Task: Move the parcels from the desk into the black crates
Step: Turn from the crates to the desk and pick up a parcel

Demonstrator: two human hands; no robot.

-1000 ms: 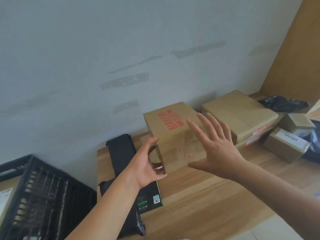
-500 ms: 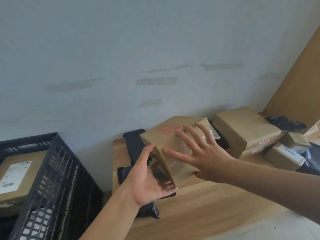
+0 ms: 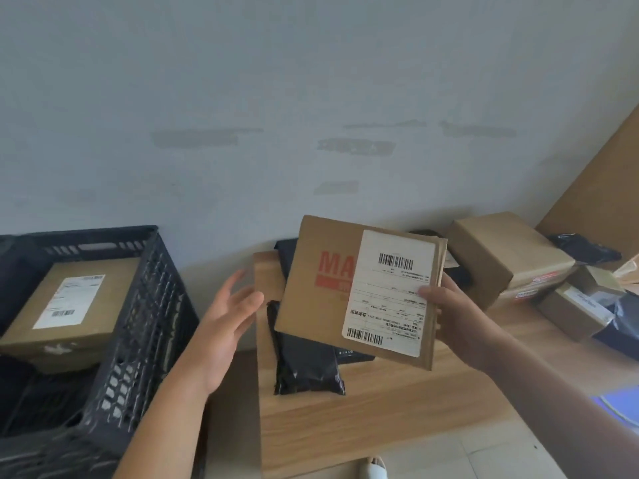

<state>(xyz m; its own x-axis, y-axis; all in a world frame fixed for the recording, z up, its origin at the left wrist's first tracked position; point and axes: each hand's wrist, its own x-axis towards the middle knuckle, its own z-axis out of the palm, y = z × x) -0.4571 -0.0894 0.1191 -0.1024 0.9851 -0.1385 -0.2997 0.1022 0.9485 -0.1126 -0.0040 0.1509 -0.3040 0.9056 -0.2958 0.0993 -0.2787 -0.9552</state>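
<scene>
My right hand (image 3: 453,314) is gripping the flat brown cardboard parcel with the white shipping label (image 3: 359,292), holding it tilted above the light wooden desk (image 3: 380,402), while my left hand (image 3: 226,326) is hovering with fingers released beside the black slatted plastic crate (image 3: 148,326).

Wood desk (image 3: 380,406) w/ black poly bags (image 3: 304,361) & cardboard boxes (image 3: 501,254).
</scene>
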